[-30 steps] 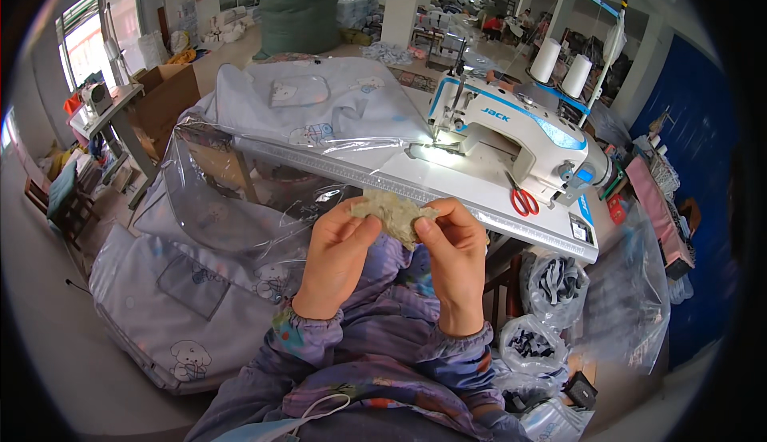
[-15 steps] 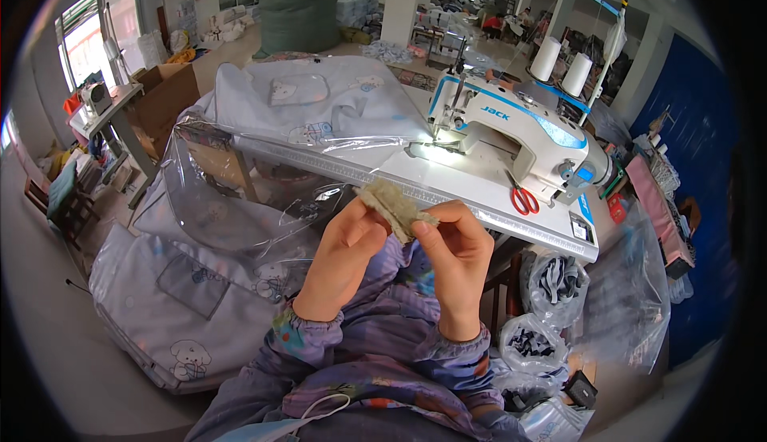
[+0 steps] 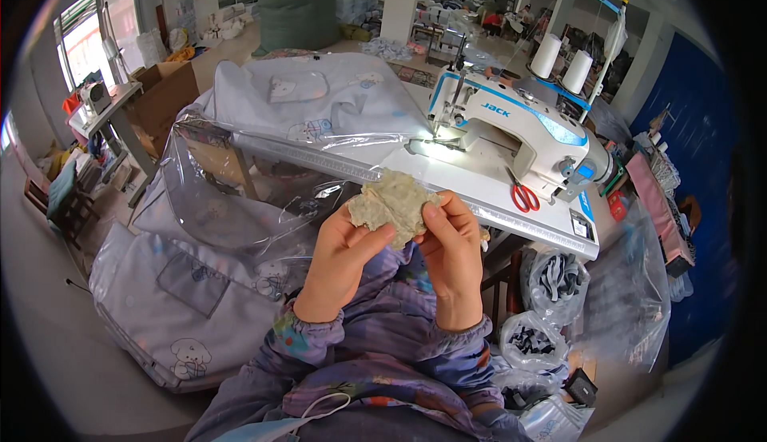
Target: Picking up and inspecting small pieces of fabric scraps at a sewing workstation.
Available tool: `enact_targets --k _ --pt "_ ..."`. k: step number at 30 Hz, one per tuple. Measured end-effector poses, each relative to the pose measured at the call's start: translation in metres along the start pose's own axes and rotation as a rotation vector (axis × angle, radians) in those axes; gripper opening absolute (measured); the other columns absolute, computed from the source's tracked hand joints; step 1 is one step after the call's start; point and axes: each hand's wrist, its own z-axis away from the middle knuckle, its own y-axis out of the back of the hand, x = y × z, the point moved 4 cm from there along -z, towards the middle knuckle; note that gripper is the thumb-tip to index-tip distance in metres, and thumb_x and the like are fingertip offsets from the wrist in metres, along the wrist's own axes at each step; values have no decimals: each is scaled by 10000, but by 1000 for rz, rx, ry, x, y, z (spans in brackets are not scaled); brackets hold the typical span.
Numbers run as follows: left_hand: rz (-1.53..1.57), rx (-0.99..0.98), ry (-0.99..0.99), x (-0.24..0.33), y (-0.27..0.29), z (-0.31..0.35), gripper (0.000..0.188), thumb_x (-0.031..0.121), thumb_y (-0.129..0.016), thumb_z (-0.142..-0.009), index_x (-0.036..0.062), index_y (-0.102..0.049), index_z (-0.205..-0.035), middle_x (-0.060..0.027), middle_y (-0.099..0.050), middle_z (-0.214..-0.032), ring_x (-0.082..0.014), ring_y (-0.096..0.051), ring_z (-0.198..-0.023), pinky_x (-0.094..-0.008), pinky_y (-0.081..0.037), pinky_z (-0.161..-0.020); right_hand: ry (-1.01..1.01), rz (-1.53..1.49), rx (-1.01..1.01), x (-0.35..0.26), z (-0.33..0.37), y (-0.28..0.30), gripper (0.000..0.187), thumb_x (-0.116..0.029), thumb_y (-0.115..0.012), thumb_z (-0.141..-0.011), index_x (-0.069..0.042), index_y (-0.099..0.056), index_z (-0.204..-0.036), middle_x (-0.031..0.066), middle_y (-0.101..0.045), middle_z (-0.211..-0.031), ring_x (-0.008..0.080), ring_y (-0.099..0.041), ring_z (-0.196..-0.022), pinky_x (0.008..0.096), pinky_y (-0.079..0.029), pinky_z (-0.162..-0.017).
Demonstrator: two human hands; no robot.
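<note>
Between my two hands is a ragged, greenish-beige piece of worn cloth (image 3: 393, 205), spread out above my lap. My left hand (image 3: 339, 254) grips its left edge, the thumb lying across the front. On the right edge, my right hand (image 3: 452, 242) pinches it between thumb and fingers. Just beyond the cloth is the front edge of the sewing table (image 3: 495, 202). A white and blue sewing machine (image 3: 511, 114) stands on it with its lamp lit. Grey printed fabric with a clear plastic sheet (image 3: 351, 122) lies at the machine's needle end.
Red-handled scissors (image 3: 525, 197) rest on the table by the machine. Folded grey fabric with dog prints (image 3: 192, 314) is heaped at my left. Clear bags of dark strips (image 3: 555, 278) stand at my right. Thread cones (image 3: 546, 56) rise behind the machine. A large green sack (image 3: 298, 10) stands farther back.
The cloth, folded and narrow before, is now opened out flatter and faces me more. My right hand has shifted slightly left and up.
</note>
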Motion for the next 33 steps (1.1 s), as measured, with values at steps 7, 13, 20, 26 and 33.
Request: enact_targets --k 7,13,20,26,33 --pt "-11 1 -5 -2 2 1 395 -28 -607 -892 -33 -507 -1274 -79 -613 -1190 -140 -582 -1104 -287 -446 -965 -62 -78 -21 2 -2 -2 41 -88 -610 -938 -48 -601 -935 8 -638 -819 69 -565 -664 202 -453 -610" --pt "-10 16 -7 -2 2 1 388 -32 -606 -893 -32 -510 -1269 -77 -613 -1184 -134 -582 -1096 -282 -448 -959 -64 -80 -40 2 -1 2 47 -94 -624 -932 -53 -602 -938 1 -624 -799 60 -549 -643 194 -424 -579" --pt "-15 20 -5 -6 8 0 398 -48 -591 -884 -29 -508 -1272 -78 -597 -1199 -136 -574 -1099 -282 -443 -963 9 71 -46 -8 3 -4 53 -37 -624 -895 -51 -588 -931 20 -595 -848 72 -519 -662 210 -397 -560" --pt "-76 104 -190 -6 13 -4 413 43 -581 -915 11 -475 -1313 -93 -565 -1238 -188 -562 -1145 -332 -458 -977 320 373 -315 -19 5 -4 204 149 -632 -759 14 -638 -912 105 -512 -1228 93 -554 -855 224 -450 -752" --pt "234 -77 45 -15 18 -4 399 109 -561 -942 3 -465 -1314 -115 -571 -1248 -213 -546 -1191 -358 -437 -1015 465 487 -291 -22 7 -5 166 146 -646 -746 6 -666 -831 108 -499 -1246 132 -562 -905 246 -461 -755"
